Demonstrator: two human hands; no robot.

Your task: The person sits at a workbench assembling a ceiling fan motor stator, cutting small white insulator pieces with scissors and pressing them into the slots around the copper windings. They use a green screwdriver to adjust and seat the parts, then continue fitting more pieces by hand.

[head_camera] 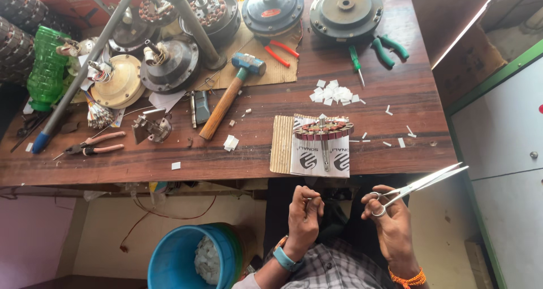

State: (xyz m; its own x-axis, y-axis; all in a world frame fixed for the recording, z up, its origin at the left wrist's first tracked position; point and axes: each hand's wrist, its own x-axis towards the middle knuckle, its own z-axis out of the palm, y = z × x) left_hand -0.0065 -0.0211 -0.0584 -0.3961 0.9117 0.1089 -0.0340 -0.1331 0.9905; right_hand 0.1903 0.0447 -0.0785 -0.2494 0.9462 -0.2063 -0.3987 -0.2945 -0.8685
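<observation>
My right hand (pixel 390 218) grips a pair of steel scissors (pixel 427 181), blades nearly closed and pointing up to the right, off the table's front edge. My left hand (pixel 304 212) is below the table edge with fingers pinched together; whether a small paper piece is between them is too small to tell. Just beyond my hands, a round motor stator with copper windings (pixel 323 128) rests on a white printed paper (pixel 320 159) and a strip of corrugated cardboard (pixel 281 144). A pile of small white paper pieces (pixel 335 93) lies behind it.
Wooden table (pixel 396 105) holds a hammer (pixel 231 93), green-handled pliers (pixel 388 48), a green screwdriver (pixel 355 62), red pliers (pixel 281 51), several fan motor housings (pixel 345 9), a green bottle (pixel 46 68). A blue bucket (pixel 181 260) stands below left; a white cabinet (pixel 503 153) at right.
</observation>
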